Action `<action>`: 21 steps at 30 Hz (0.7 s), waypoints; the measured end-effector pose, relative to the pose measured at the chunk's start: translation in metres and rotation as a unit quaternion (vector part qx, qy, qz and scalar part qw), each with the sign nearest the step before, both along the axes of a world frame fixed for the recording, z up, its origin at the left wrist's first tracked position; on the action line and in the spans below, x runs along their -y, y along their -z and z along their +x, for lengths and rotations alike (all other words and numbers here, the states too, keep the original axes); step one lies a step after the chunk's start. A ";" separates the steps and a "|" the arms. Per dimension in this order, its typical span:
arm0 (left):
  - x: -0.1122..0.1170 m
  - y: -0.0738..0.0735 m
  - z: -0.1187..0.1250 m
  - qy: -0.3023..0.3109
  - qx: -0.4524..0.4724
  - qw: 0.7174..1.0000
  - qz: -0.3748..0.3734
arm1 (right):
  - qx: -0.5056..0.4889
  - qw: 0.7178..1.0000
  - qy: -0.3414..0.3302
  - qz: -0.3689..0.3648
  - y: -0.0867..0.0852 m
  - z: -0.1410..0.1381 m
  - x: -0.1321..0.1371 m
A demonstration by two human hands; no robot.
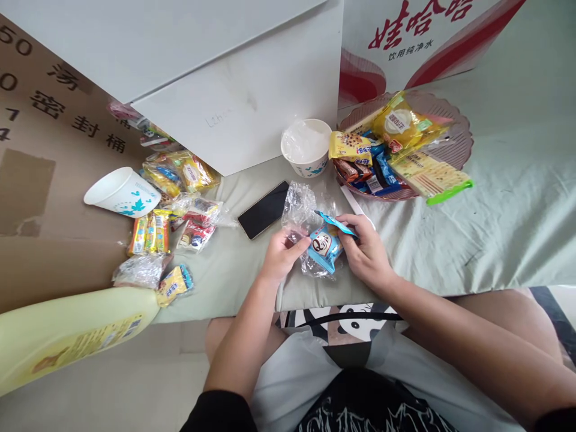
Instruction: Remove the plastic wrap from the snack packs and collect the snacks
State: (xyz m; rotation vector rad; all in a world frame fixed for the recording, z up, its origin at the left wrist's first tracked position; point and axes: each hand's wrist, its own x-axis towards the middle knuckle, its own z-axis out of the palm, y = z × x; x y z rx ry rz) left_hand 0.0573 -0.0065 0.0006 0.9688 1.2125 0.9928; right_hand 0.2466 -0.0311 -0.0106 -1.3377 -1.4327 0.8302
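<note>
My left hand (279,255) pinches a clear plastic bag (300,210) and the left edge of a blue snack packet (324,247) that sits partly inside it. My right hand (365,247) grips the same blue packet from the right, fingers closed on its upper edge. Both hands hover just above the pale green cloth (472,234), in front of my knees.
A black phone (263,210) lies left of the bag. A paper cup covered with film (306,147) stands behind it, and a pink plate (454,141) of snacks sits at the right. Loose snack packets (180,207) and a tipped paper cup (122,192) lie left. A white box (243,114) stands behind.
</note>
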 end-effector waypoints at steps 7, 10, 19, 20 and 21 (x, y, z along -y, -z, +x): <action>-0.012 -0.014 -0.001 -0.148 0.235 0.953 -0.117 | -0.015 0.999 0.052 -0.007 0.008 -0.001 0.001; -0.014 -0.019 -0.005 -0.191 0.288 0.929 -0.132 | -0.025 0.998 0.060 -0.011 0.010 0.001 0.003; -0.010 -0.019 -0.012 -0.180 0.360 0.907 -0.122 | -0.004 0.997 0.061 0.052 -0.002 0.004 0.014; -0.009 -0.018 -0.012 -0.177 0.361 0.907 -0.122 | 0.000 0.996 0.057 0.062 -0.005 0.005 0.015; -0.009 -0.019 -0.012 -0.175 0.363 0.907 -0.123 | 0.006 0.996 0.053 0.074 -0.009 0.006 0.015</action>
